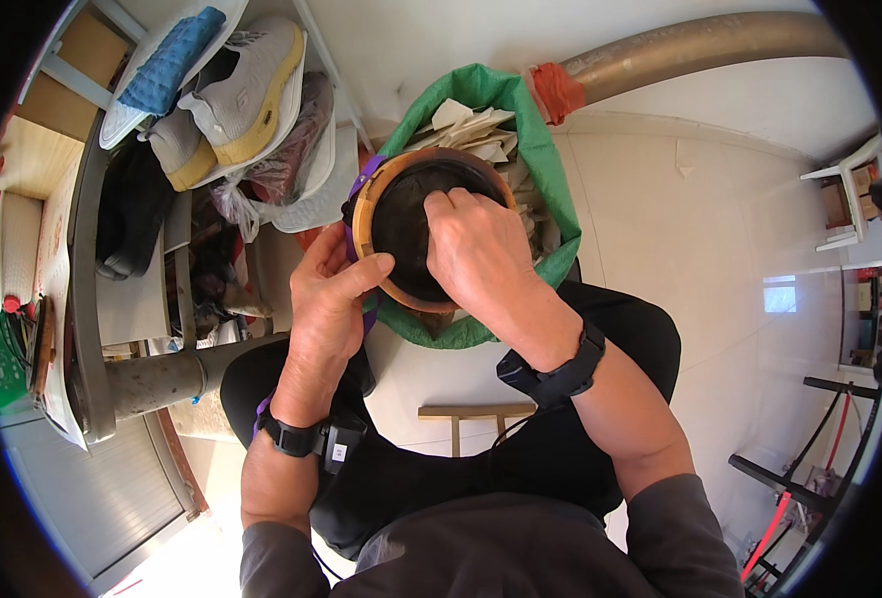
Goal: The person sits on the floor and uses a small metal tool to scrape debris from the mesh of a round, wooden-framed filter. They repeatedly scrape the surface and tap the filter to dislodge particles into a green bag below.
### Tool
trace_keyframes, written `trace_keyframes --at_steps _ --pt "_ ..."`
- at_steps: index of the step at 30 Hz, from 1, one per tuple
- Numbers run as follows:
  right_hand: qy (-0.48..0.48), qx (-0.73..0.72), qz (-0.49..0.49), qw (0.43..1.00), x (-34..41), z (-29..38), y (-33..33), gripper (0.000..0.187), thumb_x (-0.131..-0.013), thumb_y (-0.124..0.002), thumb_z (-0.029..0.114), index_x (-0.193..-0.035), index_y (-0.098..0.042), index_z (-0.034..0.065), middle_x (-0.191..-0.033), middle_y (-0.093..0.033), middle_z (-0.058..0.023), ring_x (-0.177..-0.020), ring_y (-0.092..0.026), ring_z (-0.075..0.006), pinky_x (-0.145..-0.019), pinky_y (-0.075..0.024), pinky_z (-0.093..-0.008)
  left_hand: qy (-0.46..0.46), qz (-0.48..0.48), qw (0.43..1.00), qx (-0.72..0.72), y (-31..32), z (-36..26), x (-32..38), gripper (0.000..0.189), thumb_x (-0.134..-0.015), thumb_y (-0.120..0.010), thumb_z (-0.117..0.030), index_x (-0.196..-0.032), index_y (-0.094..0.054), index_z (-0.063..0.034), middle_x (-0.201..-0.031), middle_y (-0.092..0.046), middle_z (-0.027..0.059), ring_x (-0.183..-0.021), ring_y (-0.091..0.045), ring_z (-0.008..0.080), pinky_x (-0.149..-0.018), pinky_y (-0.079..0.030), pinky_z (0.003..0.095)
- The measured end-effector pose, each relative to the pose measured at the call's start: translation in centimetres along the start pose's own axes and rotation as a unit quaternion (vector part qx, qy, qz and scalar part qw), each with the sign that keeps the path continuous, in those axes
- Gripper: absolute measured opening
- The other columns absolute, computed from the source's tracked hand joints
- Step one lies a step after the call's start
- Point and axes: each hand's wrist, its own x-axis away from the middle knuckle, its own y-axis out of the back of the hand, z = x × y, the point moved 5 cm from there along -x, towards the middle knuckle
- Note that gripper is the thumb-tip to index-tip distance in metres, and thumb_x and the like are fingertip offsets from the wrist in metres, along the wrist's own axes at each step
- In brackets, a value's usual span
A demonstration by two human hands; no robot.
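Observation:
A round wooden-rimmed vessel (364, 217) with a dark inside is held over a green woven sack (549, 172), its mouth folded open. My left hand (336, 288) grips the vessel's left rim, thumb on top and fingers beneath, beside a purple strap (367, 178). My right hand (478, 239) reaches over the dark inside from the lower right, its fingers curled and pointing down; whether they hold anything is hidden. Pale flat scraps (478, 134) fill the sack behind and to the right of the vessel.
A shoe rack at the left carries grey-and-yellow sneakers (247, 97) and a blue textured item (172, 63). A thick pipe (695, 52) wrapped in red at its end runs along the wall. A small wooden stool or frame (475, 412) stands between my legs. A white rack (856, 194) is far right.

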Motion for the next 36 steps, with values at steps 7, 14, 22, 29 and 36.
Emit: trace_keyframes --at_steps 7,14,22,29,36 --pt "0.028 -0.002 -0.001 1.000 0.4 0.4 -0.3 0.011 -0.074 -0.072 0.002 -0.084 -0.069 0.0026 -0.080 -0.066 -0.0104 -0.079 -0.070 -0.0305 -0.064 -0.0589 -0.0410 -0.005 -0.004 1.000 0.010 0.4 0.2 0.1 0.087 -0.082 -0.083 0.001 -0.155 -0.038 0.0157 -0.131 -0.066 0.0184 -0.111 -0.069 0.0217 -0.097 -0.057 0.0366" --pt "0.043 -0.014 0.039 0.998 0.9 0.8 -0.3 0.010 -0.079 -0.072 0.008 -0.086 -0.073 0.0005 -0.085 -0.071 -0.0126 -0.082 -0.073 -0.0285 -0.066 -0.0618 -0.0387 0.001 0.014 1.000 0.007 0.5 0.5 -0.3 0.087 -0.081 -0.083 0.000 -0.154 -0.039 0.0163 -0.133 -0.065 0.0199 -0.111 -0.068 0.0222 -0.096 -0.057 0.0365" --pt "0.015 0.005 0.013 1.000 0.7 -0.2 -0.1 0.010 -0.079 -0.071 0.008 -0.085 -0.072 -0.0004 -0.086 -0.072 -0.0153 -0.081 -0.073 -0.0299 -0.066 -0.0619 -0.0388 -0.012 0.021 1.000 -0.003 0.1 1.0 -0.2 0.090 -0.079 -0.084 0.000 -0.155 -0.038 0.0169 -0.136 -0.063 0.0214 -0.114 -0.067 0.0219 -0.098 -0.057 0.0339" --pt "0.079 -0.047 0.064 0.994 1.5 0.5 -0.2 0.010 -0.079 -0.071 0.009 -0.084 -0.072 -0.0001 -0.085 -0.071 -0.0149 -0.081 -0.074 -0.0301 -0.067 -0.0616 -0.0400 0.001 0.027 1.000 0.005 0.1 1.2 -0.3 0.091 -0.078 -0.084 0.000 -0.155 -0.038 0.0167 -0.138 -0.062 0.0214 -0.119 -0.066 0.0234 -0.102 -0.055 0.0353" --pt "0.002 -0.010 0.016 1.000 1.3 -0.5 0.2 0.010 -0.078 -0.072 0.009 -0.084 -0.072 0.0003 -0.083 -0.070 -0.0152 -0.080 -0.073 -0.0307 -0.067 -0.0613 -0.0408 0.001 0.035 0.999 0.006 -0.4 1.5 -0.1 0.090 -0.078 -0.084 0.001 -0.154 -0.040 0.0164 -0.138 -0.062 0.0217 -0.121 -0.066 0.0243 -0.104 -0.054 0.0364"
